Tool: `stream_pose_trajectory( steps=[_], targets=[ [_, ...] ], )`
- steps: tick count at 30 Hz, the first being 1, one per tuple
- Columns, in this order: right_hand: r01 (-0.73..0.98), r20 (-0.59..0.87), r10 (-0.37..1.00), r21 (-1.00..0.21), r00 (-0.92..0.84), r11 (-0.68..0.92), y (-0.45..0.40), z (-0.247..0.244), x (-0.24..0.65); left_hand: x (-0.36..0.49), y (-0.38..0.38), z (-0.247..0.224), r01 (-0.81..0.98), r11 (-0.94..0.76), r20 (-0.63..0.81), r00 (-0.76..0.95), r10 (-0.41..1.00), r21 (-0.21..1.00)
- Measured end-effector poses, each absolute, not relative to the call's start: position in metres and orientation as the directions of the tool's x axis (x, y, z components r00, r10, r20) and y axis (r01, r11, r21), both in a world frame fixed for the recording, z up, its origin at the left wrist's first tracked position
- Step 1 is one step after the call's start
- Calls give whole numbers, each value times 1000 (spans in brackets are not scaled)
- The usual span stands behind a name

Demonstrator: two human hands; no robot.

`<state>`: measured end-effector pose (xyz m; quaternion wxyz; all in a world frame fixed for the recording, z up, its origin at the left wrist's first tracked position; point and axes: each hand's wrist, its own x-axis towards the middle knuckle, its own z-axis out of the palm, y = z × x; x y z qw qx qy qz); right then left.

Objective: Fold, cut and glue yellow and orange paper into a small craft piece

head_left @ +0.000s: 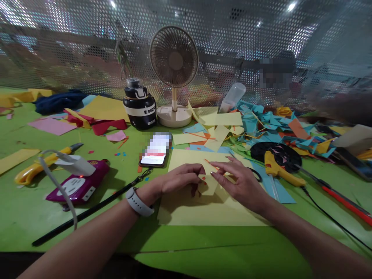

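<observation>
My left hand (183, 180) is closed on a small piece of pale yellow paper (208, 186), which carries a few orange-red bits. Facing it, my right hand (240, 180) has its thumb and index fingertips close together at the paper's upper edge. Whatever they pinch is too small to make out. A thin orange paper strip (207, 161) shows by the right index fingertip. Both hands are over a large pale yellow sheet (186, 215). Under the right hand lie scissors, largely hidden, with one black handle loop (258, 175) showing.
A phone (156, 149), a black jug (141, 106) and a fan (174, 58) stand or lie beyond my hands. At left are a purple power strip (78, 184) and a yellow-handled cutter (43, 166). A yellow glue gun (281, 174), a black round tray (286, 155) and paper scraps (261, 124) are at right.
</observation>
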<state>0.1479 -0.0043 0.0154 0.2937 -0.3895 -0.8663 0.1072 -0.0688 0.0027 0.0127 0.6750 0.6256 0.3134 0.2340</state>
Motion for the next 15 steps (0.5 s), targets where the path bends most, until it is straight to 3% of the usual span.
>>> stream_pose_trajectory(
  steps=[4, 10, 15],
  targets=[
    [584, 448, 705, -397, -549, 707, -5, 15, 147, -69, 4, 6, 52, 85, -97, 689, 718, 995],
    [565, 477, 662, -351, -579, 747, -8, 15, 145, -65, 1, 3, 215, 60, -196, 696, 691, 975],
    [563, 492, 651, -337, -578, 755, -8, 16, 145, -65, 0, 6, 145, 111, -181, 700, 691, 983]
  ],
)
